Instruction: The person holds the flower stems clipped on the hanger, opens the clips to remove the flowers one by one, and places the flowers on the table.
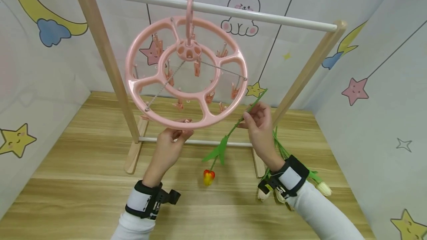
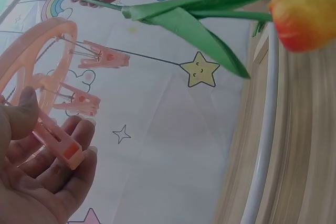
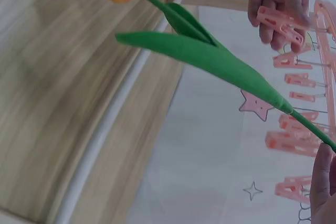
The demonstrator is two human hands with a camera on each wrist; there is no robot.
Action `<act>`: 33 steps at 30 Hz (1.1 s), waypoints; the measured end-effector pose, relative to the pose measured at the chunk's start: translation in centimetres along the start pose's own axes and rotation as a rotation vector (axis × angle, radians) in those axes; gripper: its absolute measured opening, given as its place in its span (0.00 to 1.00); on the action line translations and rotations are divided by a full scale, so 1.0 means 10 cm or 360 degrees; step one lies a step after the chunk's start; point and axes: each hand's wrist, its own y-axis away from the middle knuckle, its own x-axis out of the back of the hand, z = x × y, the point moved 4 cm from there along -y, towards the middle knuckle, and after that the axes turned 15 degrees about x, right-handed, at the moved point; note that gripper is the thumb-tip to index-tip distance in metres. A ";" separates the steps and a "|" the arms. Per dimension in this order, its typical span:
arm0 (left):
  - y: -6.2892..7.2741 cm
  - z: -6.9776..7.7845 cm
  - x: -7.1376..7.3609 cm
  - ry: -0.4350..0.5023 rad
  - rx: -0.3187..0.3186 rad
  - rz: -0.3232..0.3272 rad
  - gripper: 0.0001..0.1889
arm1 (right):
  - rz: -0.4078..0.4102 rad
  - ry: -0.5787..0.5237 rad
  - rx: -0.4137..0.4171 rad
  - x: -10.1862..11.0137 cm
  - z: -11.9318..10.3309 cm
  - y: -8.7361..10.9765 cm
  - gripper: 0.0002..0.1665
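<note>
A pink round drying hanger (image 1: 242, 62) with clothespins dangling below hangs by its hook from the rack's white bar. At its near rim my left hand (image 1: 169, 147) holds one pink clothespin (image 2: 59, 142), thumb on one side and fingers beneath it. To the right, my right hand (image 1: 261, 130) pinches the green stem of an artificial tulip (image 3: 210, 61) near its end. The tulip points head down, its red-and-yellow bloom (image 1: 208, 177) lowest and its leaves (image 1: 221, 150) partway up the stem. The stem end rises just right of the hanger's rim.
The rack has wooden legs (image 1: 106, 60), a white top bar (image 1: 267, 18) and a lower white bar (image 1: 200, 142). Several pale tulips (image 1: 323, 188) lie on the wooden table (image 1: 83, 195) at right, partly behind my right forearm. Patterned white walls (image 1: 377, 129) enclose the table.
</note>
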 end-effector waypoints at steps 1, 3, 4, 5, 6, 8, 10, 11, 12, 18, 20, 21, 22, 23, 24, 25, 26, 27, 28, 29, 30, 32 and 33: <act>0.00 0.00 0.01 0.0014 0.0007 -0.0004 0.20 | -0.0010 0.0013 0.0018 0.02 -0.02 -0.01 0.15; 0.00 -0.01 0.02 0.0028 0.0015 -0.0007 0.20 | -0.0027 0.0040 0.0055 0.07 -0.05 -0.03 0.17; 0.00 -0.01 0.02 0.0032 0.0017 -0.0007 0.20 | -0.0034 0.0052 0.0078 0.09 -0.07 -0.04 0.18; -0.01 -0.02 0.03 0.0030 0.0019 -0.0008 0.20 | -0.0039 0.0066 0.0106 0.10 -0.08 -0.05 0.18; -0.01 -0.02 0.03 0.0028 0.0020 -0.0008 0.20 | -0.0045 0.0082 0.0130 0.12 -0.10 -0.06 0.18; 0.00 -0.02 0.04 0.0024 0.0023 -0.0016 0.21 | -0.0046 0.0107 0.0164 0.17 -0.12 -0.09 0.18; 0.00 -0.02 0.05 0.0022 0.0028 -0.0025 0.21 | -0.0041 0.0131 0.0200 0.21 -0.16 -0.11 0.18; 0.00 -0.01 0.05 0.0018 0.0030 -0.0030 0.21 | -0.0037 0.0143 0.0213 0.24 -0.17 -0.12 0.17; 0.01 -0.01 0.05 0.0019 0.0030 -0.0034 0.21 | -0.0031 0.0149 0.0225 0.26 -0.19 -0.14 0.18; 0.01 -0.01 0.06 0.0014 0.0026 -0.0039 0.20 | -0.0038 0.0127 0.0321 0.42 -0.29 -0.23 0.19; 0.01 -0.01 0.07 0.0007 0.0025 -0.0038 0.20 | -0.0047 0.0109 0.0341 0.47 -0.34 -0.26 0.19; 0.01 -0.01 0.07 0.0004 0.0024 -0.0039 0.20 | -0.0045 0.0101 0.0349 0.50 -0.36 -0.28 0.19; 0.02 -0.01 0.07 0.0001 0.0023 -0.0040 0.19 | -0.0042 0.0109 0.0361 0.53 -0.38 -0.29 0.19; 0.02 0.00 0.07 -0.0001 0.0020 -0.0041 0.19 | -0.0036 0.0099 0.0373 0.56 -0.41 -0.31 0.19; 0.02 0.00 0.07 -0.0002 0.0017 -0.0039 0.19 | -0.0022 0.0093 0.0391 0.60 -0.44 -0.32 0.19; 0.02 0.00 0.07 0.0000 0.0016 -0.0037 0.19 | -0.0007 0.0096 0.0414 0.63 -0.47 -0.34 0.19; 0.02 0.00 0.08 0.0001 0.0014 -0.0033 0.19 | 0.0009 0.0095 0.0432 0.67 -0.50 -0.37 0.20; 0.02 0.00 0.08 0.0002 0.0009 -0.0027 0.19 | 0.0032 0.0105 0.0455 0.71 -0.53 -0.39 0.20; 0.02 -0.01 0.09 0.0002 0.0005 -0.0022 0.19 | 0.0056 0.0117 0.0476 0.75 -0.56 -0.41 0.19; 0.01 -0.01 0.09 0.0001 0.0004 -0.0016 0.19 | 0.0081 0.0126 0.0494 0.79 -0.58 -0.43 0.19; 0.01 -0.01 0.10 0.0000 0.0003 -0.0008 0.19 | 0.0110 0.0140 0.0514 0.83 -0.60 -0.45 0.19; 0.01 -0.02 0.11 -0.0003 0.0001 0.0005 0.19 | 0.0150 0.0146 0.0549 0.90 -0.64 -0.49 0.19; 0.01 -0.02 0.11 -0.0006 -0.0001 0.0010 0.19 | 0.0167 0.0155 0.0562 0.93 -0.66 -0.50 0.19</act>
